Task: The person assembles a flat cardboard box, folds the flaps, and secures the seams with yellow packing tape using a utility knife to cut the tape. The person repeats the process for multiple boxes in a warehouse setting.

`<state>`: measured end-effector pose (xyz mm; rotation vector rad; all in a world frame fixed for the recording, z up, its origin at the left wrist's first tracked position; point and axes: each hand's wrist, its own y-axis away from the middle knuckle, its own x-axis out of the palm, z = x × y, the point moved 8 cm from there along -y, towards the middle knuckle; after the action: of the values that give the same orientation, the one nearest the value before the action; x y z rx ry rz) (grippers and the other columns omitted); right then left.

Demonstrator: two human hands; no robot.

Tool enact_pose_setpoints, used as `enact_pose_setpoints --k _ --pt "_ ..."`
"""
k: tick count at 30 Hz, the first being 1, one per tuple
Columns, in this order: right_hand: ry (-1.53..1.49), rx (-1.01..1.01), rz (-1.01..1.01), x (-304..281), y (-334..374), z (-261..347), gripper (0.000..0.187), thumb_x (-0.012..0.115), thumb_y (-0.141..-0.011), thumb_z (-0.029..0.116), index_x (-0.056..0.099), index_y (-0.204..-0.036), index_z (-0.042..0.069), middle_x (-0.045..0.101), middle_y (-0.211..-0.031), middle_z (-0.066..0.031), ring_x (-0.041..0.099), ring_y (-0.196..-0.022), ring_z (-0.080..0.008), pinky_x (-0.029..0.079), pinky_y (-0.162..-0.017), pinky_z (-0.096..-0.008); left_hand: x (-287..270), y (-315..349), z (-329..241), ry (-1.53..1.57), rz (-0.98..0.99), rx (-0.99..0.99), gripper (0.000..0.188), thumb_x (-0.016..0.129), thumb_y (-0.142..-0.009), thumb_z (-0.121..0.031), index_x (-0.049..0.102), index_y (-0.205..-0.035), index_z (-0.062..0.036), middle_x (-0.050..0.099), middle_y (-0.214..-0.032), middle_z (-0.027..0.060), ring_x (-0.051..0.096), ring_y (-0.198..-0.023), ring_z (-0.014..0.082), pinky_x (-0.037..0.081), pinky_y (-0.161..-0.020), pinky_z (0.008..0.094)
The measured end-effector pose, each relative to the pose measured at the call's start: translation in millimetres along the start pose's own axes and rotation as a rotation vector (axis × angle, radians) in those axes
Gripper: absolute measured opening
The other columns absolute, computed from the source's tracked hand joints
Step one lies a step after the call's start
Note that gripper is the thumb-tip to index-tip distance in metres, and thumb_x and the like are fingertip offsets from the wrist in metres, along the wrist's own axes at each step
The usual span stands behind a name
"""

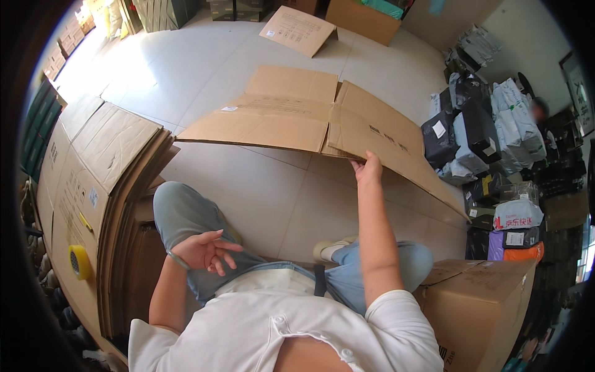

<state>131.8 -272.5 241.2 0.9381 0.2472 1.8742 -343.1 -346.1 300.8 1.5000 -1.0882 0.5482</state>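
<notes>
A large unfolded brown cardboard box (285,115) spreads across in front of me, bent along its creases. My right hand (368,167) grips its near edge just right of the middle, thumb on top and the other fingers partly hidden at the edge. Above my left knee, my left hand (207,251) hangs in the air with its fingers apart and nothing in it. The stack of flattened cardboard boxes (114,146) is the thing nearest to that hand on the left. On top of the stack lies a roll of yellow tape (79,262).
Wrapped parcels (474,124) are piled along the right wall. A closed cardboard box (471,297) stands by my right side. Beyond the unfolded box, another folded piece of cardboard (300,30) rests on the tiled floor, near an open carton (362,22).
</notes>
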Motion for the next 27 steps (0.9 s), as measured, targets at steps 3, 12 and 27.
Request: enact_pose_setpoints --k 3,12,27 --pt "-0.031 -0.044 -0.015 14 22 29 0.043 0.049 -0.087 0.01 0.037 -0.128 0.001 0.041 -0.128 -0.0164 0.048 -0.113 -0.0364 0.047 -0.09 -0.0575 1 8 4 -0.079 -0.05 0.058 0.061 0.026 -0.098 -0.049 0.045 -0.133 -0.0036 0.065 -0.106 0.0176 0.068 -0.084 0.0277 0.047 -0.06 0.0257" --pt "0.048 -0.028 0.289 49 36 155 0.035 0.042 -0.088 0.002 0.04 -0.121 -0.007 0.045 -0.121 -0.0283 0.049 -0.11 -0.0464 0.049 -0.087 -0.0625 14 28 -74 -1.122 -0.786 0.74 0.051 0.053 -0.092 -0.021 0.036 -0.138 -0.0048 0.065 -0.099 0.0147 0.065 -0.075 0.0259 0.05 -0.065 0.0315" --pt "0.337 0.135 0.286 172 169 261 0.026 0.048 -0.088 0.004 0.05 -0.106 -0.015 0.053 -0.111 -0.0272 0.057 -0.101 -0.0436 0.059 -0.077 -0.0428 278 104 -314 -2.215 -1.368 1.206 0.034 0.069 -0.07 -0.041 0.072 -0.09 -0.0147 0.067 -0.081 0.0139 0.065 -0.076 0.0317 0.051 -0.068 0.0395"
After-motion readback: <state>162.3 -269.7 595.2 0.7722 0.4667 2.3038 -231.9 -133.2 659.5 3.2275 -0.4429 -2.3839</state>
